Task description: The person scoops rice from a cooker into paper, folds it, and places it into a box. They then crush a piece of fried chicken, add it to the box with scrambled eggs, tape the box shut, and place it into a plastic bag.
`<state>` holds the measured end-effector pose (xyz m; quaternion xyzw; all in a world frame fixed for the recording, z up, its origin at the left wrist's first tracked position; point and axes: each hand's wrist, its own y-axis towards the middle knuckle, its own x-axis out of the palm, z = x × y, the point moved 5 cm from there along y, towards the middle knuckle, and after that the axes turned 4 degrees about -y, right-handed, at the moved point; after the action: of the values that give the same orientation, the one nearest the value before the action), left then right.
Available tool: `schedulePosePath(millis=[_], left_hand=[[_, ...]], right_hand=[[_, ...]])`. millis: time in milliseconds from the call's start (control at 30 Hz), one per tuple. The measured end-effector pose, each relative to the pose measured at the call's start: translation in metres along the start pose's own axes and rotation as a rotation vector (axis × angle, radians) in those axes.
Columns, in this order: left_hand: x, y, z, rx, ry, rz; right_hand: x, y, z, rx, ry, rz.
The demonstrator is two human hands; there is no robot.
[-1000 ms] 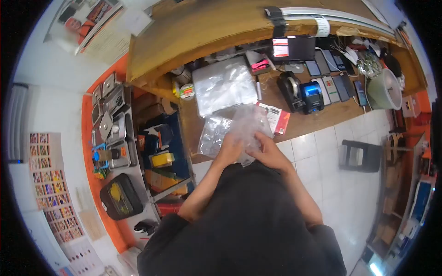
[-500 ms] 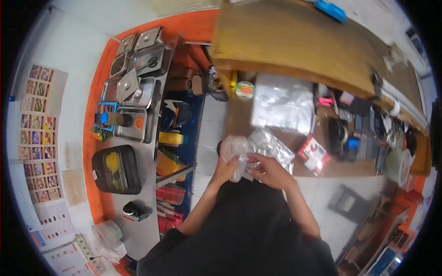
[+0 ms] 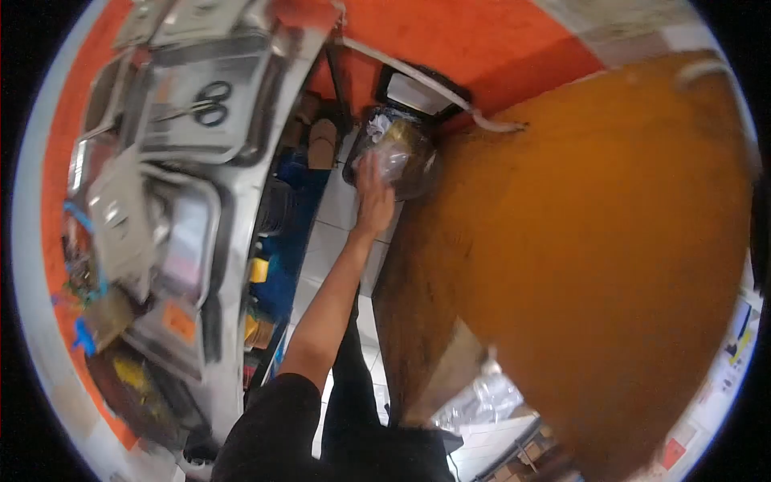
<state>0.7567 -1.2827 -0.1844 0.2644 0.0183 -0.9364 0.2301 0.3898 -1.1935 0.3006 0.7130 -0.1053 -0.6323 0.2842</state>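
My left hand (image 3: 373, 197) reaches far out over a dark waste bin (image 3: 412, 186) on the floor, its fingers stretched forward. A crumpled piece of clear plastic (image 3: 392, 159) lies right at the fingertips, in the mouth of the bin. Blur hides whether they still touch it. White crumpled paper (image 3: 378, 127) and something yellowish-brown (image 3: 400, 138) are in the bin beside the plastic. Behind it stands the bin's dark-framed lid (image 3: 419, 94), tipped up against the orange wall. My right hand is out of view.
A steel counter (image 3: 255, 209) runs along the left, with a tray (image 3: 193, 140) holding black-handled scissors (image 3: 210, 104), and several steel pans and lids. A large brown wooden board (image 3: 578, 241) fills the right. White floor tiles (image 3: 325, 249) show between them.
My view has swung toward the bin at the far end. My left hand has gone from holding clear plastic before my body to reaching over the bin. My right hand has left the view.
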Motion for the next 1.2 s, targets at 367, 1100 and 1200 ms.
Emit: schedulePosePath(millis=[367, 1100, 1200], left_hand=[[0.266, 0.06, -0.269, 0.142, 0.673, -0.684], [-0.081, -0.061, 0.086, 0.149, -0.062, -0.171], [-0.132, -0.192, 0.197, -0.015, -0.083, -0.213]], right_hand=[[0.096, -0.006, 0.025, 0.047, -0.346, -0.138], [-0.015, 0.008, -0.016, -0.134, 0.061, 0.107], [-0.061, -0.038, -0.004, -0.134, 0.228, 0.206]])
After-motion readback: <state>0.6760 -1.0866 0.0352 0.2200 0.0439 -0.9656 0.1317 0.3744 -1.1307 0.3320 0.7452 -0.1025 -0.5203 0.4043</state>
